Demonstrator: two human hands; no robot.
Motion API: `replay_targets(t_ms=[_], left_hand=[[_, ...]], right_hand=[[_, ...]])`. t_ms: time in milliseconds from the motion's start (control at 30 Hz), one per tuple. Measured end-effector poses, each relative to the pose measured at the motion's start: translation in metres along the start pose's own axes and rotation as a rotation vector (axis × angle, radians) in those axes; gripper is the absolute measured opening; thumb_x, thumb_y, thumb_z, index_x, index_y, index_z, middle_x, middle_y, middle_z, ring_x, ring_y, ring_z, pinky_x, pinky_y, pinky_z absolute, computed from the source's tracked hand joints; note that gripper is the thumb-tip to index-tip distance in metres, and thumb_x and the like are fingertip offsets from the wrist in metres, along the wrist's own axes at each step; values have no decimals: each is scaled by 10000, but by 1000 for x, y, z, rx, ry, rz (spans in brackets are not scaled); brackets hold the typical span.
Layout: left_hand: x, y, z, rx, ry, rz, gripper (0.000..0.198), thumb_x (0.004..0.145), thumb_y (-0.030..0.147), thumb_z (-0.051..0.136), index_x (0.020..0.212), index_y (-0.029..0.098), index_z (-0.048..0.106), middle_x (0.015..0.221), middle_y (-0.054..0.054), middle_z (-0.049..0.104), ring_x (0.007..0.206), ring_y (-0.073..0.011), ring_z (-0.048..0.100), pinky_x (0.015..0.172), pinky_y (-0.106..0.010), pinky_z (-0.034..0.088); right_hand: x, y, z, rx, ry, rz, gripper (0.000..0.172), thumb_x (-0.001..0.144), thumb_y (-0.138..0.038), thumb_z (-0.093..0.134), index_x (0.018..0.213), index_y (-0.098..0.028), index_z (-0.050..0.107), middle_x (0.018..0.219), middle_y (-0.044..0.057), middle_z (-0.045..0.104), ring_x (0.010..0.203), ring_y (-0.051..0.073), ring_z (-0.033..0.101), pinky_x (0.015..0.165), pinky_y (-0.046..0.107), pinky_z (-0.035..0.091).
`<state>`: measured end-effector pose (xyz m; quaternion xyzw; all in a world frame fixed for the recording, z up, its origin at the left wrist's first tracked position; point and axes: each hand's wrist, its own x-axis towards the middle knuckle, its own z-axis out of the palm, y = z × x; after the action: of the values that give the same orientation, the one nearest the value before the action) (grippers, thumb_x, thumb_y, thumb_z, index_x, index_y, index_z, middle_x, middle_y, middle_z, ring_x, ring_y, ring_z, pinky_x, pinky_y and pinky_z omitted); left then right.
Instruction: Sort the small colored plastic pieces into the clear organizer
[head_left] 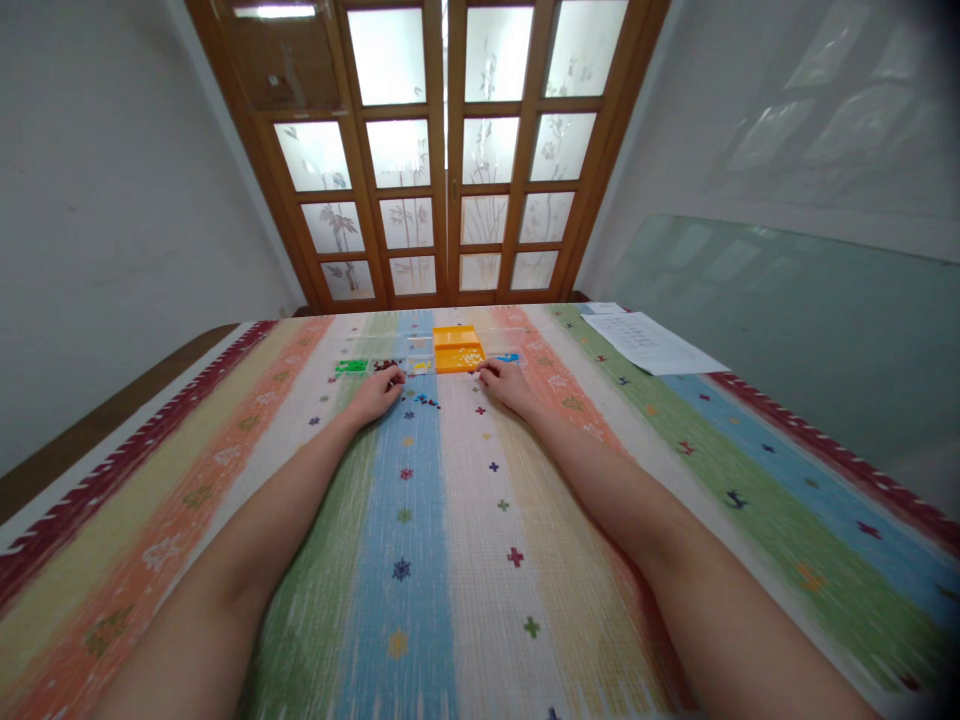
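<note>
My left hand (377,394) rests at the near edge of a clear box with dark brown pieces (386,365). Its fingers are curled together, and whatever they may hold is too small to see. At the right corner of an open orange box (459,338), my right hand (505,384) has its fingertips pinched, their content hidden. Small white pieces lie in the front part of the orange box. Between the hands, a few loose blue and dark pieces (426,401) are scattered on the cloth.
Clear boxes hold green pieces (351,367), yellow pieces (420,367) and blue pieces (508,358). Printed paper (652,343) lies at the far right of the striped tablecloth (480,600). A glass panel (787,320) leans by the right wall; wooden doors stand beyond the table.
</note>
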<state>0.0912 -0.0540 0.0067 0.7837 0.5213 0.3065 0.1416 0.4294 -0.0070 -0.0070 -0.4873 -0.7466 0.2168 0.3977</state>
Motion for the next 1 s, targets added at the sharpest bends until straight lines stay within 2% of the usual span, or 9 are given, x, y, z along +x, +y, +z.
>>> replay_targets(t_ms=[167, 367, 500, 600, 733, 900, 1000], left_hand=[[3, -9, -1, -136, 2, -15, 124, 877, 256, 556, 980, 229, 619, 880, -8, 665, 776, -188, 595, 752, -312, 459], [8, -22, 1, -311, 48, -12, 132, 830, 247, 542, 942, 214, 602, 871, -3, 630, 796, -169, 586, 774, -294, 470], [9, -26, 1, -380, 108, -114, 142, 826, 260, 539, 949, 209, 589, 773, 14, 598, 689, -151, 547, 685, -267, 448], [9, -29, 2, -400, 170, -227, 146, 837, 295, 555, 953, 213, 588, 729, 20, 594, 598, -137, 500, 593, -246, 406], [9, -30, 2, -434, 228, -293, 190, 835, 346, 592, 967, 211, 609, 737, 5, 614, 563, -132, 494, 527, -239, 368], [9, -22, 0, -493, 346, -327, 183, 809, 314, 594, 951, 203, 628, 761, -8, 619, 635, -147, 546, 555, -240, 418], [10, -17, -1, -539, 366, -339, 170, 816, 280, 567, 948, 192, 629, 759, -7, 622, 632, -143, 547, 564, -240, 428]], right_hand=[[-4, -8, -2, -100, -21, -66, 230, 941, -212, 546, 1015, -202, 763, 968, 52, 770, 874, 193, 669, 831, 305, 493], [-23, -49, 13, -261, -232, -380, 217, 985, -216, 568, 1076, -200, 764, 1057, 91, 748, 1001, 221, 654, 924, 346, 489], [-33, -68, 23, -257, -299, -564, 259, 1003, -222, 567, 1189, -198, 745, 1249, 125, 694, 1174, 242, 606, 1033, 398, 471], [-34, -69, 22, -232, -324, -605, 268, 1000, -202, 568, 1196, -217, 750, 1273, 114, 690, 1196, 239, 602, 1067, 415, 466], [-33, -67, 20, -200, -390, -621, 283, 996, -191, 567, 1209, -219, 751, 1223, 95, 723, 1158, 225, 632, 1061, 398, 480], [-34, -69, 22, -227, -398, -629, 298, 995, -207, 576, 1244, -217, 741, 1226, 100, 732, 1146, 228, 646, 1056, 405, 484], [-35, -70, 22, -252, -396, -643, 281, 1004, -201, 558, 1202, -192, 756, 1186, 110, 743, 1117, 230, 654, 1033, 399, 494]])
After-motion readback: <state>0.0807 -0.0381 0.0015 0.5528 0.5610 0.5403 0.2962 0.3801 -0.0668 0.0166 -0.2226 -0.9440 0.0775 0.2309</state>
